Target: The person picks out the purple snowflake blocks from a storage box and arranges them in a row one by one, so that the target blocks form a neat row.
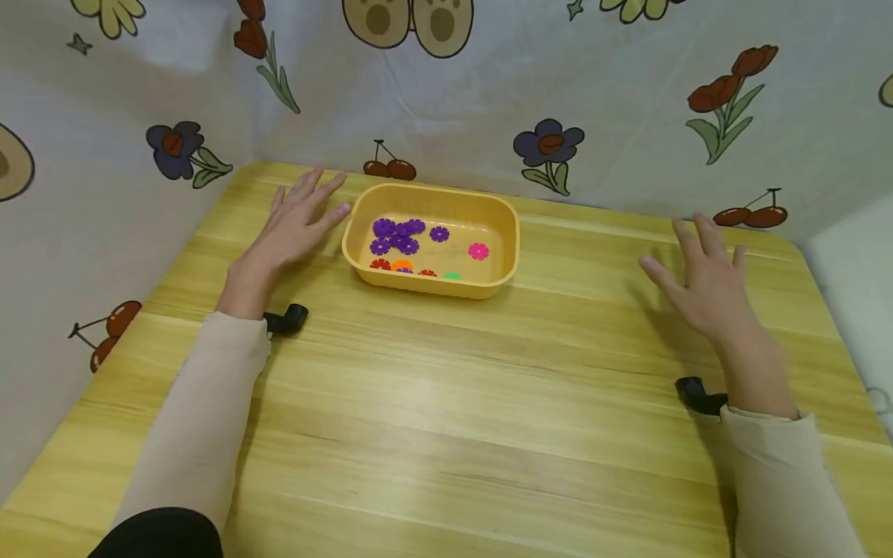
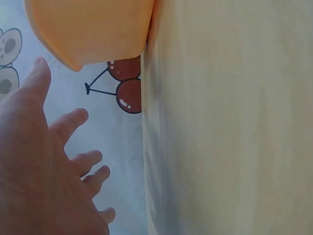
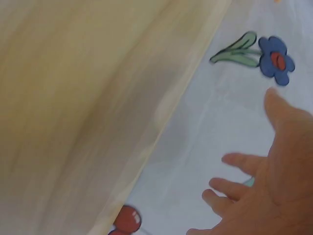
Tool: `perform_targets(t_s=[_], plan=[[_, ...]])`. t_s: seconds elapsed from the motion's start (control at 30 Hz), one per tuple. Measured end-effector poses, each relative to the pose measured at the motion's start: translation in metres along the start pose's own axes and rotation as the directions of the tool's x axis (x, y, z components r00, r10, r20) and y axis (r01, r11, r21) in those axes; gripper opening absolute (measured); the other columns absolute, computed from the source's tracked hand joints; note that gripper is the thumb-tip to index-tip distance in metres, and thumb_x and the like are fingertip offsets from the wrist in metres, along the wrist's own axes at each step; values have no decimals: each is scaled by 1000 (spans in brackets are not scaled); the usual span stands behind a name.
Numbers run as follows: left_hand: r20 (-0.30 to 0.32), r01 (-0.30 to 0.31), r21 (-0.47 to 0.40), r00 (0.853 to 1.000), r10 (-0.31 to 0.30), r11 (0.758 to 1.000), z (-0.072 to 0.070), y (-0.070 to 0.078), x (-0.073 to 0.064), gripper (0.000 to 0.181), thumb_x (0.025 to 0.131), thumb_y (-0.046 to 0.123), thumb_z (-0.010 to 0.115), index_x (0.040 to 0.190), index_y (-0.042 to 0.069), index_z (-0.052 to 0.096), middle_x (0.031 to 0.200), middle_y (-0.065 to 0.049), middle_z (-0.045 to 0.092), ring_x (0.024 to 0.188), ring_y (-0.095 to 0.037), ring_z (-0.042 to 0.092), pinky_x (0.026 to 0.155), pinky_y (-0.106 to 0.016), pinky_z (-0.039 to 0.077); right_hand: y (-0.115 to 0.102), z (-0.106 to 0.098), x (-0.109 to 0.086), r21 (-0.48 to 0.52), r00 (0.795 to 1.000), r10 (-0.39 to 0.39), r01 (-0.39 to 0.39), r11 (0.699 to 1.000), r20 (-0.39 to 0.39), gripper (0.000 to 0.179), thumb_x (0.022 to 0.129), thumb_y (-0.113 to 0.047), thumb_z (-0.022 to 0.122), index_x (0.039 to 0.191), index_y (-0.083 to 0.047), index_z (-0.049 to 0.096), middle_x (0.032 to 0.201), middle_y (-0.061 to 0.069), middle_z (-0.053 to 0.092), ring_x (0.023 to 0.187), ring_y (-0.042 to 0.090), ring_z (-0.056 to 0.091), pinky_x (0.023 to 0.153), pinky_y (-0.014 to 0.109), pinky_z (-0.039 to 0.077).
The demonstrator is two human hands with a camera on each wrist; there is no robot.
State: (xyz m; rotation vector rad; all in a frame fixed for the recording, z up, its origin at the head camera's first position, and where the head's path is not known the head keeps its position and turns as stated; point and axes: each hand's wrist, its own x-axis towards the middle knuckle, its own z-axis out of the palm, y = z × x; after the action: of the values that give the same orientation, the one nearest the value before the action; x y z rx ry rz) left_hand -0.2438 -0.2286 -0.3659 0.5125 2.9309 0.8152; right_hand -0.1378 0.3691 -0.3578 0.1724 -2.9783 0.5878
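Observation:
A yellow plastic basin [image 1: 481, 288] stands toward the back of the wooden table. Purple flower-shaped discs [image 1: 401, 235] lie in a cluster at its left, with a single pink disc [image 1: 478, 251] on the right. Red, orange and green discs are partly hidden behind the near wall. My left hand [image 1: 293, 221] is beside the basin's left end, fingers spread and holding nothing; in the left wrist view its thumb points toward the basin [image 2: 93, 34]. Well to the right of the basin, my right hand [image 1: 705, 283] hovers over the table with its fingers spread, holding nothing.
The wooden table [image 1: 432, 418] reaches back to a white cloth [image 1: 453, 101] printed with flowers and cherries. A black wrist camera [image 1: 286, 319] shows beside the left wrist, another black camera [image 1: 700, 397] beside the right one.

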Motion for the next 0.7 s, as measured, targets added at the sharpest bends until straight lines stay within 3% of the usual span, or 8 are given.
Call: perform_targets(t_s=[0.2,0.4,0.57,0.7], plan=[[-15,-18,-54,1000,17,998,1,-1,1,73,107,69,32,169,34,19,178,-3,0,165,-34,-2,130,-56,-14,-23,7,13,45,999,-39,40,998,-26,82,109,-56,47,168,-5,21,175,25,7,160,52,7,120,79,-10],[-28,-36,-138,999,32,990,4,-1,2,70,108,66,35,169,33,22,178,-4,6,165,-31,2,132,-53,-10,-48,13,22,83,997,-68,71,994,-42,80,108,-55,48,167,-6,25,175,25,11,160,51,11,123,77,-6],[-46,-11,-184,999,3,983,11,-1,3,69,109,63,36,168,31,24,177,-11,13,165,-31,6,132,-53,-8,-74,17,35,107,995,-86,91,990,-50,79,108,-53,52,167,-9,27,175,22,13,161,46,12,126,74,-2],[-44,24,-234,998,-36,972,17,-4,4,66,109,62,36,168,33,26,177,-9,15,165,-32,8,131,-60,-4,-98,23,43,139,992,-113,120,983,-53,76,107,-49,57,167,-10,30,176,18,16,162,44,14,128,70,2]])
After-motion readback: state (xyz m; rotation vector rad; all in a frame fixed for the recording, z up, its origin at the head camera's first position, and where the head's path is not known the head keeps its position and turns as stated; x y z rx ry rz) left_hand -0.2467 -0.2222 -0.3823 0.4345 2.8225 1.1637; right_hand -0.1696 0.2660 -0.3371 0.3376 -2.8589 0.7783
